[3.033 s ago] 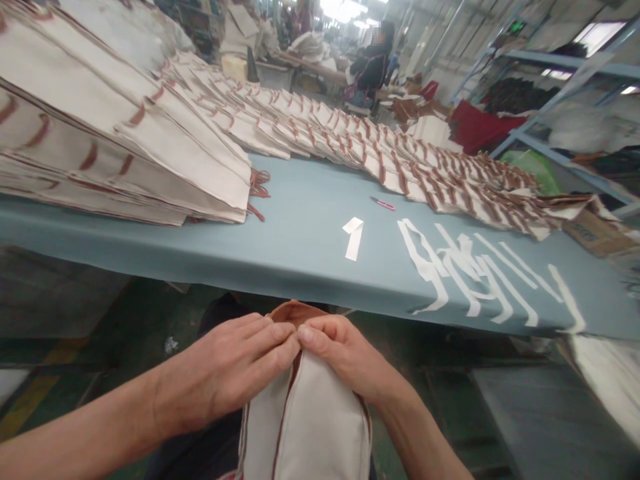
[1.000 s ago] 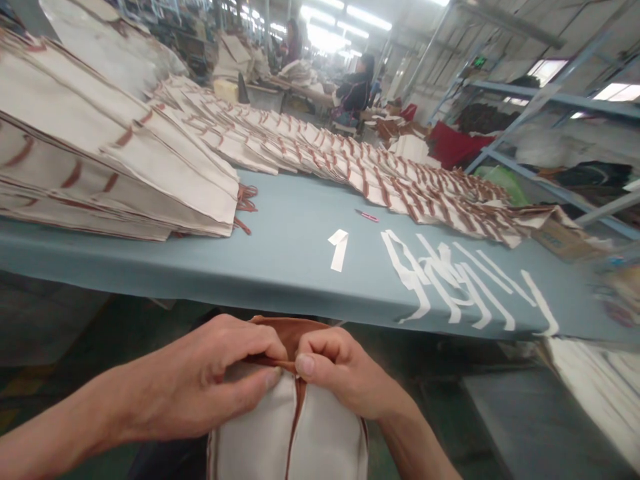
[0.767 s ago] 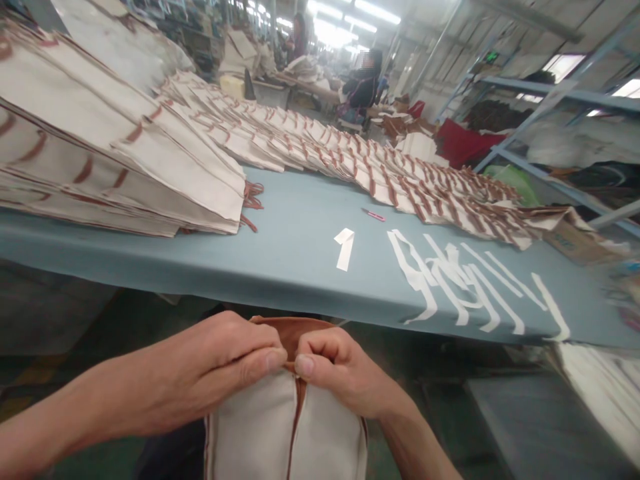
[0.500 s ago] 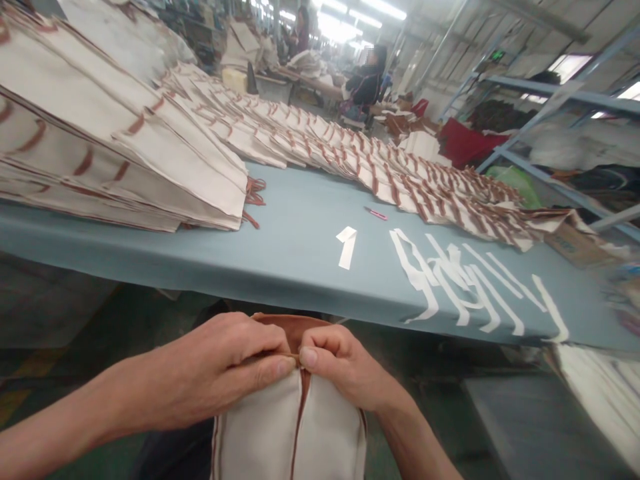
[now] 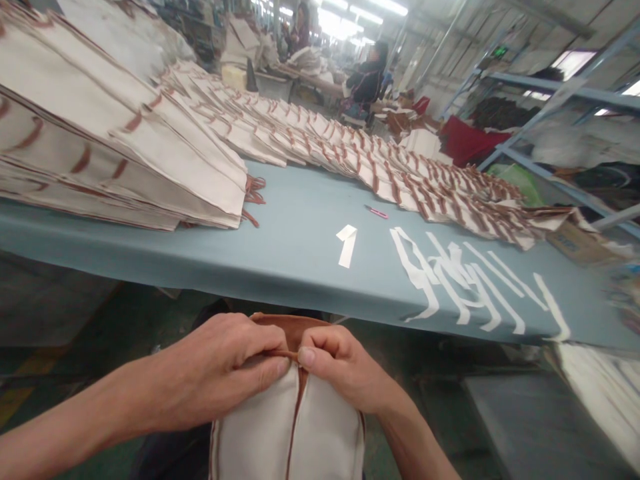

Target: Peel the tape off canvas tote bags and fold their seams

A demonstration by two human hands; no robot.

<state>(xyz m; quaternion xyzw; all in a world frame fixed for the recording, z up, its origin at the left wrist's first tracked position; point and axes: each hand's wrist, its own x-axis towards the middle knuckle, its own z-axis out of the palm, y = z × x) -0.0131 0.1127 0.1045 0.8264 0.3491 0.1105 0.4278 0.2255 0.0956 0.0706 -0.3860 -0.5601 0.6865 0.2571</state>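
A cream sewn piece (image 5: 250, 433) with a brown lining and a brown strip down its middle hangs below my hands; its exact kind is unclear. My left hand (image 5: 235, 367) pinches its brown-edged top rim between thumb and fingers, left of the middle slit. Close beside it, my right hand (image 5: 345, 367) pinches the same rim just right of the slit. Between the two thumbs a short stretch of brown edging shows. Behind the hands, the brown lining (image 5: 295, 327) is visible at the open top. The lower part of the piece runs out of view.
Ahead stands a table with a blue-grey cover (image 5: 290, 233). Stacked cream pieces (image 5: 125, 147) lie at left, overlapping rows (image 5: 350, 153) along the back. White strips (image 5: 460, 287) and small pink-handled snips (image 5: 377, 212) lie on it. A co-worker (image 5: 369, 80) sits beyond; a shelf rack (image 5: 550, 93) is at right.
My left thumb and fingers have slid slightly left along the rim, so more brown edging shows between my hands. My right hand keeps nearly the same place.
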